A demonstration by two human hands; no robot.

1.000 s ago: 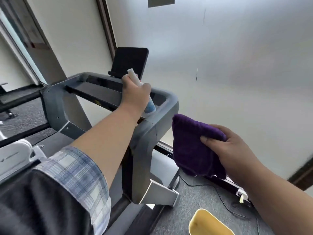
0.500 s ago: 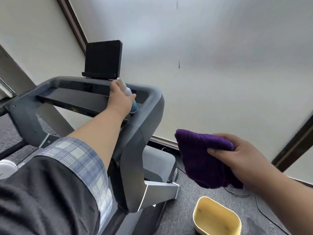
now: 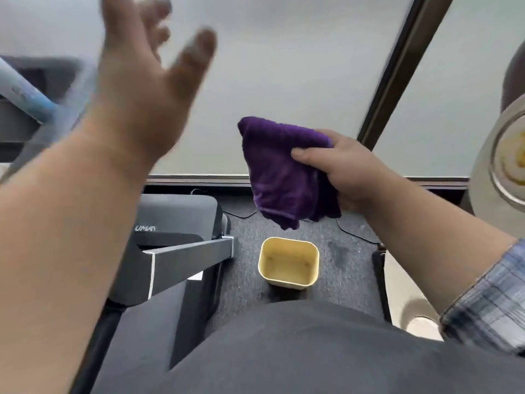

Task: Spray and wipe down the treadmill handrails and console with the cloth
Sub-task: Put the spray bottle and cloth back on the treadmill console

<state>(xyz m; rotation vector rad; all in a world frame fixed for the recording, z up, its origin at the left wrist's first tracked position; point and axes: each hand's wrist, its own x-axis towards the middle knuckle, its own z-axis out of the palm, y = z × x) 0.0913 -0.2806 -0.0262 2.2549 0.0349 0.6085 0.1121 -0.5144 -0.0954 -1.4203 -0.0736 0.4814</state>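
Note:
My left hand (image 3: 142,81) is raised in front of me with its fingers spread and nothing in it; it is blurred. A white and blue spray bottle (image 3: 25,92) shows blurred at the far left, apart from that hand, against the grey treadmill handrail (image 3: 71,89). The console is out of view. My right hand (image 3: 349,172) grips a folded purple cloth (image 3: 281,172) in mid-air, right of centre, above the floor and away from the treadmill.
A yellow square bin (image 3: 288,263) stands on the dark carpet below the cloth. The treadmill's motor cover (image 3: 179,211) and grey upright foot (image 3: 184,251) lie to its left. A black cable (image 3: 355,231) runs along the floor. A round beige object (image 3: 500,160) fills the right edge.
My left hand has let go of the spray bottle and lifted away, fingers spread. My view has swung right and down towards the floor. My right hand still holds the cloth.

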